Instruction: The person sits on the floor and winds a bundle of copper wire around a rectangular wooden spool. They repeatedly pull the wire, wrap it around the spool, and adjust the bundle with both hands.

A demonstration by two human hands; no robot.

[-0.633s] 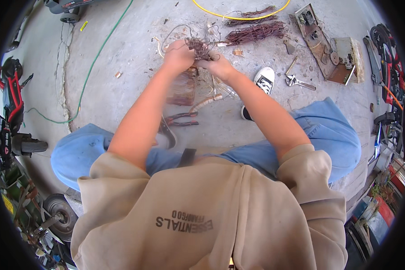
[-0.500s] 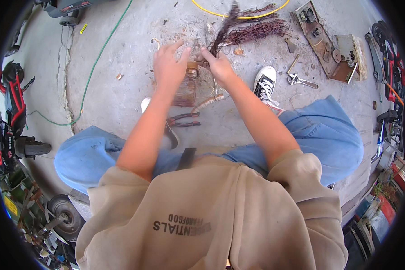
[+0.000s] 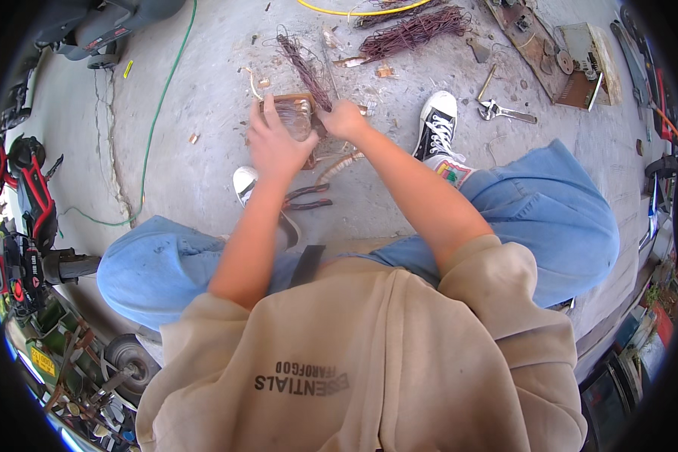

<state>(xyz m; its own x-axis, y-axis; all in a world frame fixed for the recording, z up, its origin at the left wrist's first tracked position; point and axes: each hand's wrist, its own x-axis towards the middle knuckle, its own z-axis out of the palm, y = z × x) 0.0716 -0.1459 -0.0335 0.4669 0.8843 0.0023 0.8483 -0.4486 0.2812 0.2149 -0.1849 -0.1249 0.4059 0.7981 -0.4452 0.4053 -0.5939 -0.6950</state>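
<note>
On the concrete in front of me sits a boxy wire coil (image 3: 297, 111) with brown edging, its windings dark reddish. My left hand (image 3: 273, 145) grips its near left part, fingers along one side and thumb on the other. Beside its right edge, my right hand (image 3: 342, 120) is closed round the lower end of a dark reddish wire bundle (image 3: 306, 74), which slants up and away to the left. What the right fingertips touch at the coil is hidden. Red-and-black-handled pliers (image 3: 307, 200) lie just nearer than the coil, by a pale wrapped strip (image 3: 340, 167).
Larger wire bundles (image 3: 414, 34) lie beyond my right hand, near a yellow hose (image 3: 339, 11). An adjustable wrench (image 3: 508, 114) and an opened metal box (image 3: 580, 75) are at right. A green cord (image 3: 158, 113) runs along the left. My shoes (image 3: 438, 124) flank the work.
My left hand has come down and nearer onto the coil. The wire bundle in my right hand has swung left, and the coil's top now shows more. The view has shifted slightly.
</note>
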